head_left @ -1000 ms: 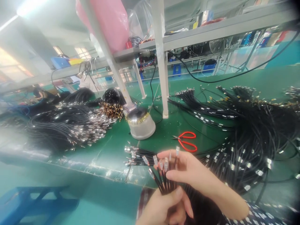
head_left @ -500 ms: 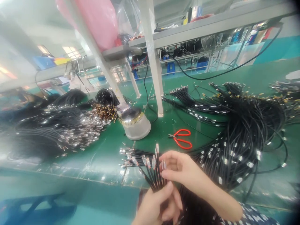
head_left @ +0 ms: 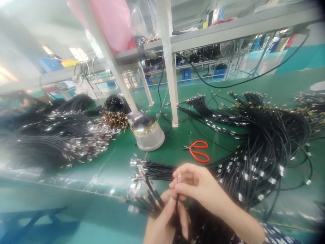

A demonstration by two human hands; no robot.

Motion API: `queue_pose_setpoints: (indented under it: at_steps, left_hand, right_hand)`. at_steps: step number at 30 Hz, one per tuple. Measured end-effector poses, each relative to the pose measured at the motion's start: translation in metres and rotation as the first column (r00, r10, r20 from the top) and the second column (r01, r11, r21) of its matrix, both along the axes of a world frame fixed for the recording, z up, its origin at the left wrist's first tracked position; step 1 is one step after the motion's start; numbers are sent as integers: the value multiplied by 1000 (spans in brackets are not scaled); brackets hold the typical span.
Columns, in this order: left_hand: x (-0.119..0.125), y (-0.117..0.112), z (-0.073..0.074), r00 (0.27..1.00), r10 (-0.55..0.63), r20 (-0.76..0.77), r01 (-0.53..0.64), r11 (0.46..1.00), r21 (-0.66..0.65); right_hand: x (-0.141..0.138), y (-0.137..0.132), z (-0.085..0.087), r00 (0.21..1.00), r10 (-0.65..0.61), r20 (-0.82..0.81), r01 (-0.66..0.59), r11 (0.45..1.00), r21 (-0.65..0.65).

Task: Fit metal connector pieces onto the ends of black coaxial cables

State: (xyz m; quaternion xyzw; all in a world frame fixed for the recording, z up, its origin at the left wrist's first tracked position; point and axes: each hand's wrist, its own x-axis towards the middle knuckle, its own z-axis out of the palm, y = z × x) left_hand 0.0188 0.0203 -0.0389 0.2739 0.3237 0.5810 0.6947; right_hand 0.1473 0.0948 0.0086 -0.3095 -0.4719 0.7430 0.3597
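Observation:
A fan of black cables (head_left: 151,200) with metal-tipped ends is gripped in my left hand (head_left: 166,217), the tips pointing up and to the left. My right hand (head_left: 195,183) is closed just above it, pinching one black cable (head_left: 177,203) near its silvery end, which shows between thumb and fingers. Behind both hands, a bundle of black cables (head_left: 154,169) lies on the green bench with its metal ends to the left. Red-handled scissors (head_left: 199,151) lie open-bladed on the bench beyond my right hand.
A whitish round tub (head_left: 149,139) with gold pins round its rim stands by the shelf post (head_left: 169,67). Large heaps of black cables lie on the right (head_left: 269,152) and left (head_left: 63,142). Overhead is a shelf (head_left: 228,34); a blue stool (head_left: 38,222) stands below the bench edge.
The cables in my left hand have swung left and down, blurred by motion. One cable now stands apart from them in my right hand's pinch. The view has shifted slightly.

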Motion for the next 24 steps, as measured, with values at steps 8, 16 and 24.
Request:
queue_pose_setpoints:
  at_steps: [8, 16, 24]
  left_hand:
    - [-17, 2, 29, 933, 359, -27, -360, 932, -48]
    - [-18, 21, 13, 963, 252, -93, -257, 966, -40]
    - [-30, 24, -16, 965, 261, -9, -260, 958, -120]
  right_hand:
    - [-6, 7, 17, 973, -29, 230, -13, 984, 176]
    - [-24, 27, 24, 911, 57, 409, -218, 908, 358]
    - [-63, 127, 35, 816, -334, 472, -45, 777, 628]
